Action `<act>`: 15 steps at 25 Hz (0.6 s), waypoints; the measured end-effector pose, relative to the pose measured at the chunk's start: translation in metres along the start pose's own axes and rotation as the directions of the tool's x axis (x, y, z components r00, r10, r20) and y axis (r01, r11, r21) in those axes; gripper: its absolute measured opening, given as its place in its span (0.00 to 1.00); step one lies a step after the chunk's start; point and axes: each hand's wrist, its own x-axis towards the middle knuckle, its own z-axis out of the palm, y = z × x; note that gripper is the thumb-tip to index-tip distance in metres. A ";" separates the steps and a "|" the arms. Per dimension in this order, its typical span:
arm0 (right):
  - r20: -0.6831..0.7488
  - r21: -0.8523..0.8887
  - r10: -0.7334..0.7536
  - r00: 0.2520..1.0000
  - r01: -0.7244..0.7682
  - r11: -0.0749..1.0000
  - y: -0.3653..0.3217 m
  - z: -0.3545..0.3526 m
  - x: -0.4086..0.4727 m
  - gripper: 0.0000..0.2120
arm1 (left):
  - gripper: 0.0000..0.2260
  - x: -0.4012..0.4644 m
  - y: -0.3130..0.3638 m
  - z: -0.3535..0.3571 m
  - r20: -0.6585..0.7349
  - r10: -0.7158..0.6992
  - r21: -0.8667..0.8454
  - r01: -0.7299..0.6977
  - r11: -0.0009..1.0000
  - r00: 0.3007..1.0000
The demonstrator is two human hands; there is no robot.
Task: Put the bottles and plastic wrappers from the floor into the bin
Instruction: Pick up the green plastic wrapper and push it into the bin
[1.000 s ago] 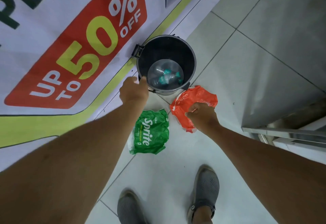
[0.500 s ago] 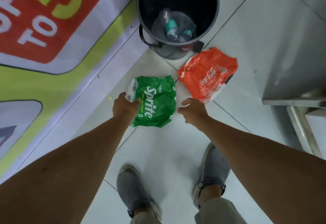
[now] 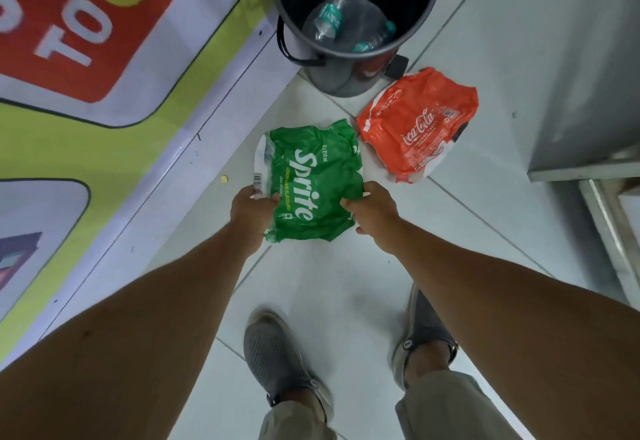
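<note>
A green Sprite plastic wrapper (image 3: 311, 176) lies on the white floor tiles. My left hand (image 3: 251, 209) grips its left edge near the barcode, and my right hand (image 3: 372, 207) grips its right edge. Just to the right lies a red Coca-Cola wrapper (image 3: 415, 124), untouched. Beyond both stands a dark round bin (image 3: 349, 82) with clear plastic bottles (image 3: 332, 16) inside it.
A large printed banner (image 3: 104, 93) in red, yellow-green and white covers the floor on the left. A grey metal cabinet with a steel base (image 3: 588, 148) stands at the right. My two grey shoes (image 3: 277, 360) are on the tiles below the wrappers.
My left hand left the bin rim and my right hand left the red wrapper; both came down to the green Sprite wrapper and closed on its edges. The view tilted downward.
</note>
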 end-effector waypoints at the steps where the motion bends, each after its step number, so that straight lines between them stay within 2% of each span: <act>1: -0.010 -0.002 -0.010 1.000 0.010 1.000 -0.008 -0.010 -0.018 0.20 | 0.20 -0.019 0.008 -0.008 0.006 -0.013 -0.023 0.013 1.000 1.000; 3: -0.028 0.008 -0.022 0.999 0.022 1.000 -0.025 -0.029 -0.051 0.17 | 0.21 -0.053 0.026 -0.022 0.032 -0.059 -0.051 0.061 0.997 0.998; 5: -0.049 0.023 -0.065 0.997 0.066 0.998 -0.052 -0.052 -0.082 0.15 | 0.17 -0.090 0.051 -0.036 0.078 -0.090 -0.082 0.096 0.992 0.993; 8: -0.082 0.077 -0.167 0.983 0.173 0.982 -0.108 -0.087 -0.116 0.09 | 0.17 -0.131 0.095 -0.052 0.118 -0.027 -0.230 0.054 0.972 0.993; 10: -0.099 0.174 -0.174 0.980 0.189 0.966 -0.142 -0.106 -0.120 0.07 | 0.17 -0.142 0.127 -0.055 0.125 0.032 -0.268 0.003 0.963 0.992; 13: -0.119 0.350 -0.144 0.982 0.177 0.920 -0.180 -0.123 -0.113 0.21 | 0.18 -0.147 0.174 -0.047 0.110 0.116 -0.312 -0.076 0.947 0.987; 15: -0.138 0.415 -0.162 0.977 0.206 0.886 -0.198 -0.131 -0.107 0.30 | 0.25 -0.142 0.202 -0.032 0.082 0.157 -0.312 -0.124 0.942 0.984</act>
